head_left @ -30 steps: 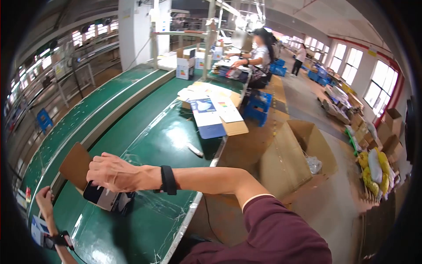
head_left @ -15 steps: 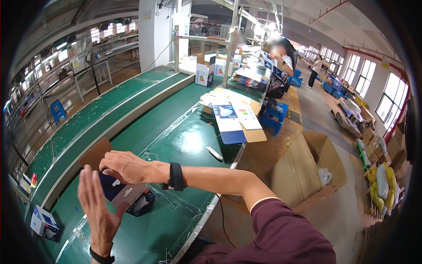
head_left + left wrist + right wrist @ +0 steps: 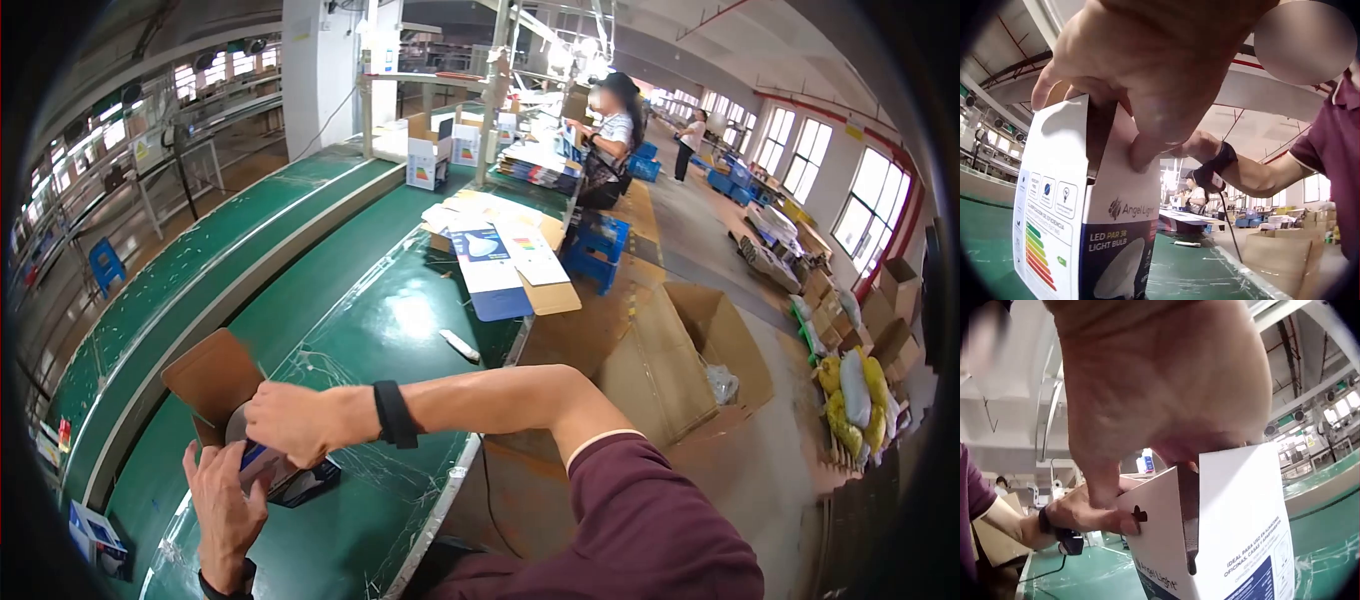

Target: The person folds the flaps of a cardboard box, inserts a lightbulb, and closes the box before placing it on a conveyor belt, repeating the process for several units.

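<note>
A printed light-bulb carton (image 3: 308, 484) stands on the green surface, its brown flap (image 3: 212, 374) raised on the far side. My left hand (image 3: 228, 505) is at its near left side; in the left wrist view that hand (image 3: 1154, 75) spans the top of the carton (image 3: 1116, 256), thumb against the printed front. From the right, my right hand (image 3: 305, 420) bends over the top edge. The right wrist view has this hand (image 3: 1166, 394) gripping the carton (image 3: 1241, 537) at its opening, fingertips hidden inside. Something pale and rounded shows beside the flap; I cannot tell what.
Flat printed cartons (image 3: 490, 262) lie farther along the bench, with a small white item (image 3: 459, 346) nearer. Another carton (image 3: 97, 538) stands at lower left. A large brown box (image 3: 655, 375) is on the floor at right. One person (image 3: 610, 135) works beyond, near a blue stool (image 3: 597, 250).
My left hand has come in from the far left to the carton's side. My right hand has shifted slightly right and down at its top. The view has swung right, then back left.
</note>
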Action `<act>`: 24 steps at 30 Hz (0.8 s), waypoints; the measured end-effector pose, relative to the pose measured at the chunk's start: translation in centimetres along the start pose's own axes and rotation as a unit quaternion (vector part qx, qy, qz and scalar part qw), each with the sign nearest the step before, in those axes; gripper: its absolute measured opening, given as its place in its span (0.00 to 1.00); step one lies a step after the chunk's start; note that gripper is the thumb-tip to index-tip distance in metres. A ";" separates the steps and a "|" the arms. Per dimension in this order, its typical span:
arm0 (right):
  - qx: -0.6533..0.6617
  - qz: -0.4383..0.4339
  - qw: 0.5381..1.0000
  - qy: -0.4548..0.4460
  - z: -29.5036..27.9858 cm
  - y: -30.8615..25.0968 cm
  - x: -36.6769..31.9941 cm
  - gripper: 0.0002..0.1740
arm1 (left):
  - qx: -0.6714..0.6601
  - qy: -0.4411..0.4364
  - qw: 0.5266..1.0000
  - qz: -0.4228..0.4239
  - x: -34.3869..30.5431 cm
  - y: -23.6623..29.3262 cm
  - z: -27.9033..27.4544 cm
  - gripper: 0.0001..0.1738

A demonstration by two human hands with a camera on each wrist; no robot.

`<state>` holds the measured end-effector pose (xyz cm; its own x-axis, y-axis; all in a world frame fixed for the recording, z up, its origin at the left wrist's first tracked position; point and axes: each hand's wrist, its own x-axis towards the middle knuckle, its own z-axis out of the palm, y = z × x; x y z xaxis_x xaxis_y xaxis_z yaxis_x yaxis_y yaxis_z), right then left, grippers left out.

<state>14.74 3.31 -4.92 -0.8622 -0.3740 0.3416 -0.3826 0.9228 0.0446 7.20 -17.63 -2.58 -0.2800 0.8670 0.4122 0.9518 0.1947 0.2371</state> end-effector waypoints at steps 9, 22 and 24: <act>0.042 0.033 0.992 -0.117 -1.2 -1.0 -0.3 0.09 | -0.017 -0.065 0.997 -0.037 0.7 -1.5 0.7 0.11; 0.107 -0.003 0.990 -0.094 -2.6 0.6 -0.6 0.16 | 0.035 -0.111 0.993 0.007 0.9 -1.5 -0.5 0.06; 0.187 -0.041 0.978 0.086 -5.2 0.1 -1.9 0.23 | 0.036 -0.019 0.999 -0.009 -1.1 -1.0 -1.2 0.08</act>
<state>18.04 4.58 -0.66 -0.7679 -0.3942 0.5049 -0.5700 0.7801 -0.2579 6.39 -19.38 -2.20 -0.2942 0.8794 0.3743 0.9534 0.2426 0.1794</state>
